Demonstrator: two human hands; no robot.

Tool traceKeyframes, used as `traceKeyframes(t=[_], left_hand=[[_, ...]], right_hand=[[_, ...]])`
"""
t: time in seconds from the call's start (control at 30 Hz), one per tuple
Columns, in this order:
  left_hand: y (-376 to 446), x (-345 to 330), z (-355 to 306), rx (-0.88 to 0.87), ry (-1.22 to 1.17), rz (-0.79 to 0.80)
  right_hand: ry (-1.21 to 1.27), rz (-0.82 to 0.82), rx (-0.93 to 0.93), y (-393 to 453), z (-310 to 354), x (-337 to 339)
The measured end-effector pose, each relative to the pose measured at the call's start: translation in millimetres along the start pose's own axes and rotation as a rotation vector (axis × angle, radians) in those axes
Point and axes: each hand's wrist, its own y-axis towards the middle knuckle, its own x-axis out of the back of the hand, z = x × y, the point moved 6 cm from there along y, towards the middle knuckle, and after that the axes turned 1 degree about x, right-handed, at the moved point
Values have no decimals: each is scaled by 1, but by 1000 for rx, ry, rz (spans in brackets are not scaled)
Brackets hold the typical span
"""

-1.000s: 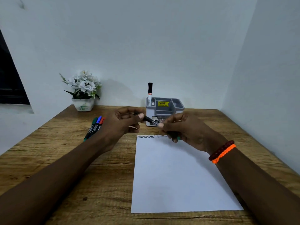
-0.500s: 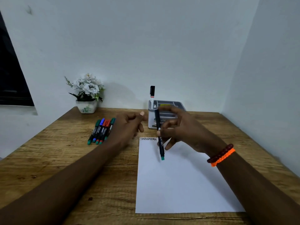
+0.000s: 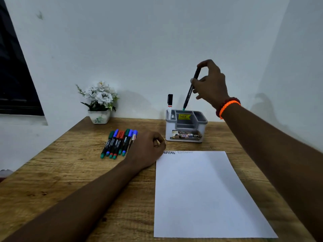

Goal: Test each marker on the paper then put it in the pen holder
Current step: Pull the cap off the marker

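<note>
White paper (image 3: 201, 193) lies nearest on the wooden table (image 3: 70, 180), with two short scribbles along its far edge, one dark and one faint. Just beyond its left corner the left hand (image 3: 146, 149) rests on the table with fingers loosely curled, holding nothing, right beside a row of loose markers (image 3: 118, 143) waiting their turn. Farther back stands the grey pen holder (image 3: 186, 127), with one black-capped marker (image 3: 169, 103) already upright in its left slot. Above it the right hand (image 3: 210, 84) pinches a dark marker (image 3: 191, 88) near its upper end, thumb and fingers curled round the barrel, the green tip pointing down just over the rear middle compartment.

To do this drop well, the marker should probably come more upright so the tip clears the compartment wall, then be lowered until it is well inside before the fingers let go. Letting go too high risks a bounce or tipping the light holder. A flower pot (image 3: 99, 117) sits by the wall, well clear.
</note>
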Motion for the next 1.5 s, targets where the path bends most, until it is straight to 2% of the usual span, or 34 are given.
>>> traceKeyframes(t=[0.13, 0.27, 0.47, 0.73, 0.93, 1.0, 1.1, 1.2, 1.5], left_hand=[[2, -4, 3, -12, 15, 12], [2, -5, 3, -37, 30, 11], [2, -5, 2, -21, 22, 38], [1, -1, -1, -22, 7, 13], [3, 13, 2, -12, 119, -49], [3, 23, 6, 17, 217, -109], [3, 41, 18, 93, 359, -206], [3, 52, 30, 176, 446, -231], [2, 52, 45, 252, 484, -204]], right_hand=[[-116, 46, 64, 15, -8, -29], [-231, 196, 74, 18, -33, -60], [-259, 331, 65, 1, -52, -80], [-205, 317, 71, -8, -54, -68], [-225, 149, 90, -42, -17, -24], [-259, 231, 106, -75, -4, -19], [-308, 476, 134, -136, -1, -27], [-378, 637, 163, -174, -13, -41], [-331, 702, 147, -182, -29, -54]])
